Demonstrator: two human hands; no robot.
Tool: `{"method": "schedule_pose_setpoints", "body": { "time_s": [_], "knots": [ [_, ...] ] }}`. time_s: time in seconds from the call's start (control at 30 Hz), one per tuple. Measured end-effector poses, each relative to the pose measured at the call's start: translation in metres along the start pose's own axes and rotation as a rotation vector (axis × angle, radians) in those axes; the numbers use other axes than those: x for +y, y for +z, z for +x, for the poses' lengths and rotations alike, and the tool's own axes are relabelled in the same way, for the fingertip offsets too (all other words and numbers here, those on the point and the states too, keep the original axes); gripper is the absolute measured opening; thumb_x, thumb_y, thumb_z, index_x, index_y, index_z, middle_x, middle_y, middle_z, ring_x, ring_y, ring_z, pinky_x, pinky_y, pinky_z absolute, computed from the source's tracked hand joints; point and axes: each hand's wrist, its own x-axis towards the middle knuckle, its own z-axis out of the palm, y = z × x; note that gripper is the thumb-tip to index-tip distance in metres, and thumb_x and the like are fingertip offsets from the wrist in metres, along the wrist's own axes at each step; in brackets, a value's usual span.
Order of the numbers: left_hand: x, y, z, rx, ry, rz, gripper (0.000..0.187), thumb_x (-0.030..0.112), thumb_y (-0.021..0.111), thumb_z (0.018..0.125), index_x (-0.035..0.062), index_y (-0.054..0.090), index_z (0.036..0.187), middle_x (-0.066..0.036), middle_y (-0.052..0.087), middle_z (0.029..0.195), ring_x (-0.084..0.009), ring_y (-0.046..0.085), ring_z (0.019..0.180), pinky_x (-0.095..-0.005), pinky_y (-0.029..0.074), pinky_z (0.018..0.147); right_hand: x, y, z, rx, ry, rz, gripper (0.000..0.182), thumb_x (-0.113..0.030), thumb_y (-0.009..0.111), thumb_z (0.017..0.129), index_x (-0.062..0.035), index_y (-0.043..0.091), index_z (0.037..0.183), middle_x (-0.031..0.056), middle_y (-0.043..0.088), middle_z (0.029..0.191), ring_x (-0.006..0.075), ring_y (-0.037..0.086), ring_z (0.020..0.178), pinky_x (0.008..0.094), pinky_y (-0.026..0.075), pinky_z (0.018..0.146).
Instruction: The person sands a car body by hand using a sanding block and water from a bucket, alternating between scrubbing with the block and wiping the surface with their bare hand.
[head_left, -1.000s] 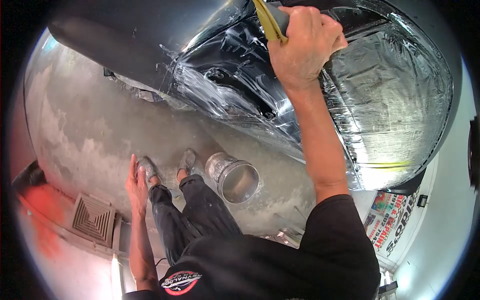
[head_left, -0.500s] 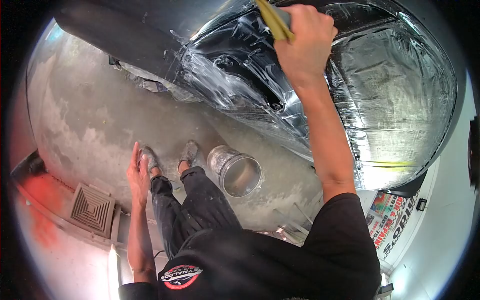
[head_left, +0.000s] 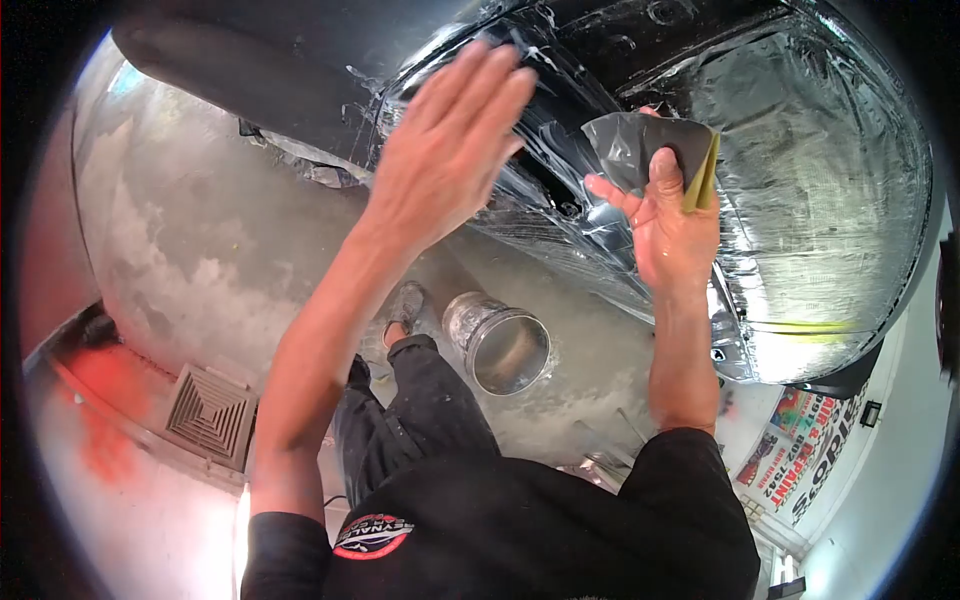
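Note:
My left hand [head_left: 450,150] is raised over the wet black car panel [head_left: 560,80], palm down with its fingers stretched out. White, milky smears streak that panel. In my right hand [head_left: 680,240] is a sheet of sandpaper [head_left: 640,150], dark grey on one face and yellowish on the other, bent over. The thumb presses on the grey face, while other fingers are partly hidden behind the sheet. This hand is held up off the bodywork, in front of the border between the panel and the shiny masking film [head_left: 800,170].
On the concrete floor [head_left: 200,250] by my foot [head_left: 405,305] stands a metal bucket [head_left: 468,325] containing cloudy liquid. A square vent grille [head_left: 210,415] is at the lower left near red overspray. A printed banner [head_left: 790,450] hangs at the lower right.
My left hand has risen from beside my legs to over the panel. My right hand has come down and back from the panel, turning its palm and the sandpaper toward me.

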Motion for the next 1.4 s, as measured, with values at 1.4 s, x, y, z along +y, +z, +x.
{"method": "schedule_pose_setpoints", "body": {
  "time_s": [1.4],
  "knots": [
    [-0.003,-0.017,-0.139,-0.300,-0.260,0.221,0.055,-0.012,0.060,0.083,0.0032,0.062,0.136,-0.018,0.063,0.137,-0.0391,0.059,0.126,-0.0489,0.049,0.106,0.037,-0.023,0.015,-0.209,-0.793,-1.262,0.063,0.007,0.065,0.075,0.0102,0.056,0.137,0.0251,0.059,0.137,0.0391,0.057,0.126,0.0475,0.045,0.111]
  ]
}}
